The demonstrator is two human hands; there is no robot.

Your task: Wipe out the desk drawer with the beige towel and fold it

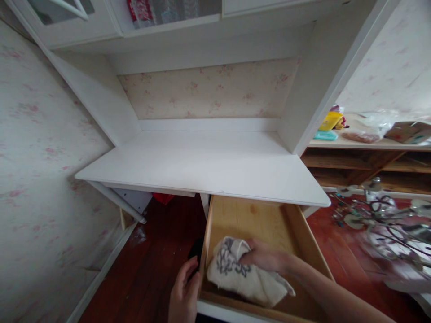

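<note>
A wooden drawer (249, 217) stands pulled out from under a white desk (208, 168). Inside it lies a cream cloth (235, 273) with a grey pattern. My right hand (266, 258) presses down on the cloth, fingers curled over its top. My left hand (184, 294) rests on the drawer's left front corner, fingers over the side wall. A dark object (194, 251) shows just past my left fingers, outside the drawer.
White hutch shelves (168, 22) rise above the desk. To the right, a wooden shelf unit (370, 157) carries a yellow container, bags and boxes. A metal light fitting with wires (384, 220) lies on the red wooden floor. Floral wallpaper covers the left wall.
</note>
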